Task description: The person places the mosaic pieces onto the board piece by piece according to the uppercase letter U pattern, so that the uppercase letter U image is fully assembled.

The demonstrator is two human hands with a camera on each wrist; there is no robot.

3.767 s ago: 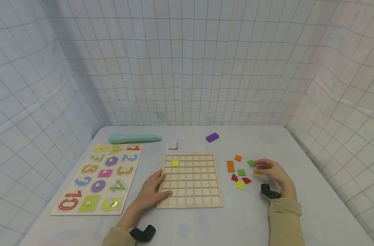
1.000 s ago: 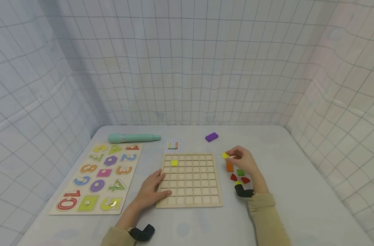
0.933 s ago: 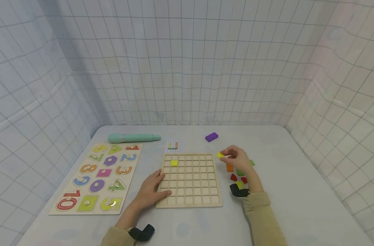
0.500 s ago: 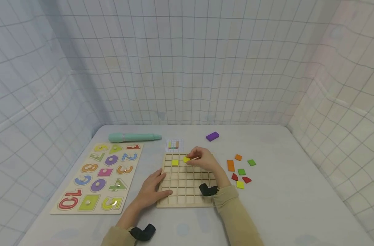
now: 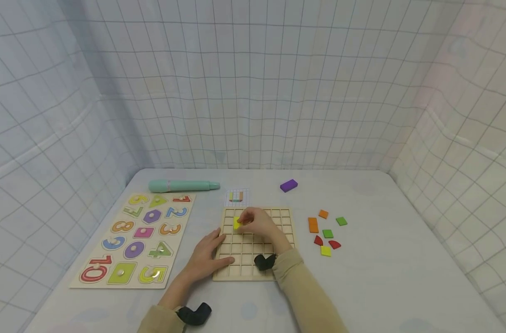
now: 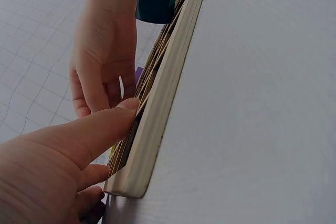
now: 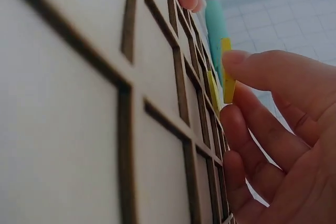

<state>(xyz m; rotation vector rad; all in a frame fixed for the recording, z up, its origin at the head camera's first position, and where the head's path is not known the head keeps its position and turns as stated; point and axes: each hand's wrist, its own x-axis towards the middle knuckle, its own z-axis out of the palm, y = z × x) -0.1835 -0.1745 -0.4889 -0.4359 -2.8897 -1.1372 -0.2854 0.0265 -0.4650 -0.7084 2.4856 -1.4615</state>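
My right hand (image 5: 259, 224) pinches a yellow square tile (image 7: 228, 72) between thumb and fingers. It holds the tile just above the upper left of the wooden grid board (image 5: 246, 278). Another yellow tile (image 7: 212, 90) sits in a board cell right beside the held one. My left hand (image 5: 207, 256) rests spread at the board's left edge. Its thumb (image 6: 105, 127) lies on the board's rim, and the other fingers touch the left side. Behind the board lies a small pattern card (image 5: 237, 197) with a coloured U shape.
Right of the board lie loose pieces: orange (image 5: 313, 225), green (image 5: 327, 233), red (image 5: 334, 244) and yellow (image 5: 326, 251). A purple block (image 5: 289, 185) and a teal pen-shaped tube (image 5: 186, 186) lie behind. A number puzzle (image 5: 130, 240) is at left.
My right hand picked up a yellow tile from the loose pieces on the right and carried it left, over the board, to the cell area by the placed yellow tile. My left hand stayed put.
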